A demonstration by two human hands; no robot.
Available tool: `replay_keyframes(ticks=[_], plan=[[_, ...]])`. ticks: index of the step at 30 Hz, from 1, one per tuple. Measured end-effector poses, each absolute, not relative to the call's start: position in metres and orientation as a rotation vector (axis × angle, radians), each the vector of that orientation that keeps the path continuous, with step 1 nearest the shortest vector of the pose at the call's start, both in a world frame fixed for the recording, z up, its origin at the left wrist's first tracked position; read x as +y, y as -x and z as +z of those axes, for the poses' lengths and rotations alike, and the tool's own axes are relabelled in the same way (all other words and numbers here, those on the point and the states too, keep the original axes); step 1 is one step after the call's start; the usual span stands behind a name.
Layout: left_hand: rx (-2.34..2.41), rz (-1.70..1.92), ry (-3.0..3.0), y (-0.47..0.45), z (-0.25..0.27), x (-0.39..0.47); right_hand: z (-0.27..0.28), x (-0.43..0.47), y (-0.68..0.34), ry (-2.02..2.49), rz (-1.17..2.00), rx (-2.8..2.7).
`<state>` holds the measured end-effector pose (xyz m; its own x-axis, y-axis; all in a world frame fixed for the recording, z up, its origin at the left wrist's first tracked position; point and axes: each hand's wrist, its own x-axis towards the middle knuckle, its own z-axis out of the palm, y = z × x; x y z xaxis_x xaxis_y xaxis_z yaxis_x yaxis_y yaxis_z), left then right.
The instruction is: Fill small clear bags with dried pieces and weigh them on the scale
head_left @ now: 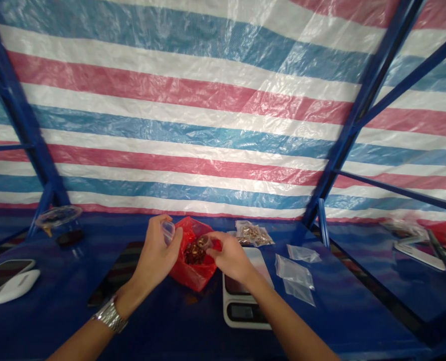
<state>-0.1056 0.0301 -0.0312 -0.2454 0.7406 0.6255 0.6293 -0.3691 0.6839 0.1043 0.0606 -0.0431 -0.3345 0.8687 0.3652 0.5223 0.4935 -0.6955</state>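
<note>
A red plastic bag (pixel 198 273) stands open on the blue table, with dark brown dried pieces (pixel 194 251) inside. At the bag's left rim, my left hand (pixel 158 248) is closed on a small clear plastic bag (pixel 168 231). My right hand (pixel 230 255) reaches over the red bag's right side, thumb and fingers pinched together just above the dried pieces. What it pinches looks small and pale, but I cannot make it out. Partly under my right forearm lies a white kitchen scale (pixel 241 313) with a dark display.
Filled clear bags (pixel 253 233) lie behind the scale, and several flat zip bags (pixel 295 273) to its right. At left are a dark flat object (pixel 112 281), a plastic cup (pixel 62 225), a phone (pixel 4 273) and a white case (pixel 17 287). Blue metal bars (pixel 343 135) rise by the striped sheet.
</note>
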Motion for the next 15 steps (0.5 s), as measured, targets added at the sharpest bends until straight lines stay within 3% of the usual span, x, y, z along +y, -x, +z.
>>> replay_keyframes(ticks=[8, 15], plan=[[1.376, 1.327, -1.886, 0.074, -0.029, 0.020, -0.012, 0.056, -0.127, 1.005, 0.679, -1.843], [1.374, 1.363, -1.735, 0.049, -0.039, 0.032, 0.003, 0.035, -0.117, 1.018, 0.289, -2.032]])
